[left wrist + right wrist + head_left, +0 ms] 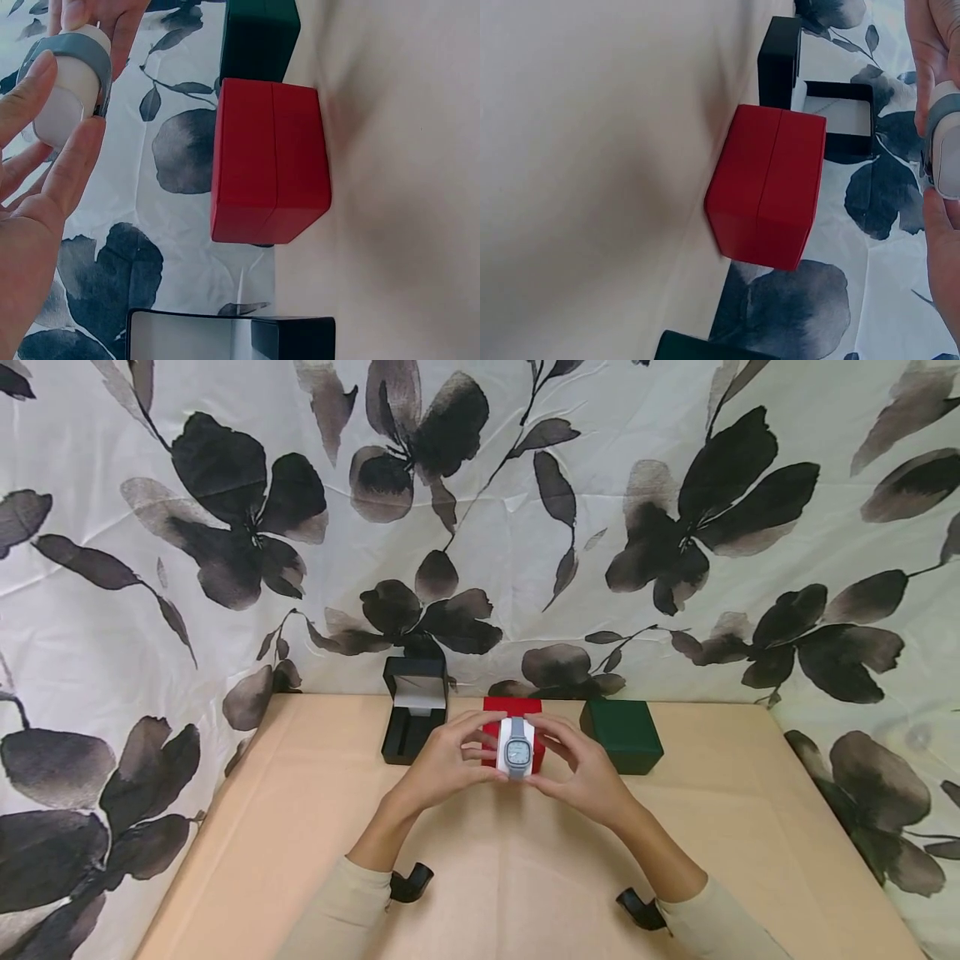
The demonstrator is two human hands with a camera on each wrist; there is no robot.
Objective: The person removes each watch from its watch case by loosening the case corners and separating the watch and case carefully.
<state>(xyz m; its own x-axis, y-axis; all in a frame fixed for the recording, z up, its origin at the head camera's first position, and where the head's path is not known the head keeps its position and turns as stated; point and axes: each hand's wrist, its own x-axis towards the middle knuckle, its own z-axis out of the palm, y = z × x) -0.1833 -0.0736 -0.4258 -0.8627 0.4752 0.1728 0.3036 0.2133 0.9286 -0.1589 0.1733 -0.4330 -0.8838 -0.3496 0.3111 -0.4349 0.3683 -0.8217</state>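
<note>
Between both hands, raised above the table, is a wristwatch (517, 752) with a grey-blue strap and a squarish pale dial, wrapped round a white watch cushion (75, 82). My left hand (448, 753) pinches the cushion from its left side, fingertips at the top and thumb at the bottom. From the other side, my right hand (583, 768) grips it the same way. The dial faces up toward the head view. Directly behind the watch stands a closed red box (262, 161), partly covered by the hands in the head view.
An open black watch box (408, 714) with a pale lid lining stands left of the red one. To the right sits a closed dark green box (624, 737). All rest on a beige-covered table (517, 877) before a floral curtain (525, 527).
</note>
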